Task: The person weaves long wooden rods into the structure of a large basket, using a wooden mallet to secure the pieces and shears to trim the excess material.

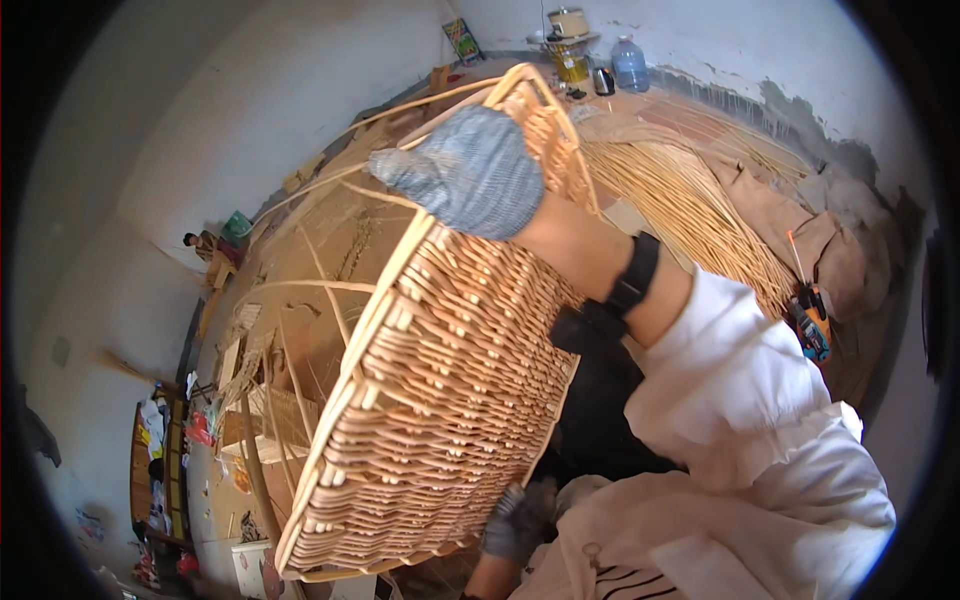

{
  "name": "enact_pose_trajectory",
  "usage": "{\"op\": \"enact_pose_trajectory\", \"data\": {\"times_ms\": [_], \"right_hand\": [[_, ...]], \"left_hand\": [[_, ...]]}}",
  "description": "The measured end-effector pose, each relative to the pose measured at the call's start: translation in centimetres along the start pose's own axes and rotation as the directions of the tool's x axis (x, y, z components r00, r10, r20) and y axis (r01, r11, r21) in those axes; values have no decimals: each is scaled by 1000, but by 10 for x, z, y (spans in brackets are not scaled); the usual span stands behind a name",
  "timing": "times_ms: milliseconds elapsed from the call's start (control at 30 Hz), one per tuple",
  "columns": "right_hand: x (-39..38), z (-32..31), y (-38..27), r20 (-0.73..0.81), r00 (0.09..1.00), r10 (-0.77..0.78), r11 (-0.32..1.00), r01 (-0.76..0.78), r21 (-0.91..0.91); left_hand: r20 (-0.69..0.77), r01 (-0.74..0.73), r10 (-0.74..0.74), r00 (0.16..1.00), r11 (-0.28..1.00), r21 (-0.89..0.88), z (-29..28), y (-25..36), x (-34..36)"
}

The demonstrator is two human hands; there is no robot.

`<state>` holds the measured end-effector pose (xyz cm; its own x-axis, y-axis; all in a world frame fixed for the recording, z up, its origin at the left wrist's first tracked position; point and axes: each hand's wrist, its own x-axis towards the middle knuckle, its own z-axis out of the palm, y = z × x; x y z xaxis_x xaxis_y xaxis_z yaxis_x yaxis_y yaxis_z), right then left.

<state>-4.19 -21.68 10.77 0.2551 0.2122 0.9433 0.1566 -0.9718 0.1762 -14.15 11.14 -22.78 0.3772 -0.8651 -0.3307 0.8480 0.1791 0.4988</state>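
A woven wicker basket point(440, 390) of pale, peeled rods stands tilted on edge in front of me, its side wall facing me. At its upper edge my right hand point(470, 172), in a grey-blue knit glove, is closed over the rim, with loose rod ends sticking out to the left beside it. My left hand point(517, 518), in a dark grey glove, is low at the basket's near edge with its fingers curled against it. The basket partly hides those fingers. A black strap point(635, 275) circles my right wrist.
A long bundle of peeled rods point(690, 200) lies at the right on brown cloth. An orange-handled tool point(812, 315) rests near it. A water jug point(629, 65) and a kettle point(603, 81) stand by the far wall. Bent rods point(290, 370) and boxes lie at the left.
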Motion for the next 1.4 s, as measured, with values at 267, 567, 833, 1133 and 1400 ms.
{"op": "enact_pose_trajectory", "data": {"times_ms": [267,567,833,1133,1400], "right_hand": [[25,-118,62,-434,733,524,746,-641,-181],[-200,-53,109,308,876,370,867,-445,223],[-289,57,-7,498,403,768,538,-828,-160],[-261,-10,-12,539,65,840,-33,-985,169],[-315,-101,47,465,534,706,495,-842,215]], "left_hand": [[223,-855,944,242,99,509,130,181,33],[352,-640,621,700,328,695,201,204,193],[-50,-736,783,620,603,307,84,90,307],[-479,-665,569,668,746,-42,-64,170,296],[365,-549,583,726,171,818,1,197,236]]}}
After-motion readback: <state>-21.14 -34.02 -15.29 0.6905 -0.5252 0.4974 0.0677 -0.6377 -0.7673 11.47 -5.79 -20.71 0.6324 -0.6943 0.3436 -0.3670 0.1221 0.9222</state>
